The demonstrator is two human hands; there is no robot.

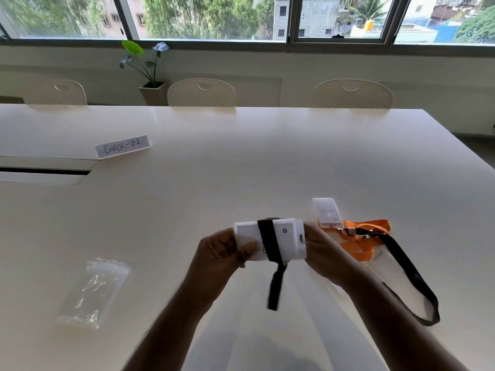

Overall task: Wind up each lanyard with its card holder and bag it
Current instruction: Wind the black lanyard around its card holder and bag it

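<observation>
My left hand pinches the holder. My right grips its other end. Black lanyard wraps it.

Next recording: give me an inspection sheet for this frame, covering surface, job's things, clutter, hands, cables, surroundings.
Surface: white table, with a slot at the left edge.
Job's things: white card holder held above the table, black lanyard wound round it, one end dangling; second card holder with orange lanyard lying at right; clear plastic bags at left.
Clutter: CHECK-IN sign.
Hands: left hand grips the holder's left end; right hand grips its right end.
Cables: nothing seen.
Surroundings: three chairs, potted plant, windows.
</observation>
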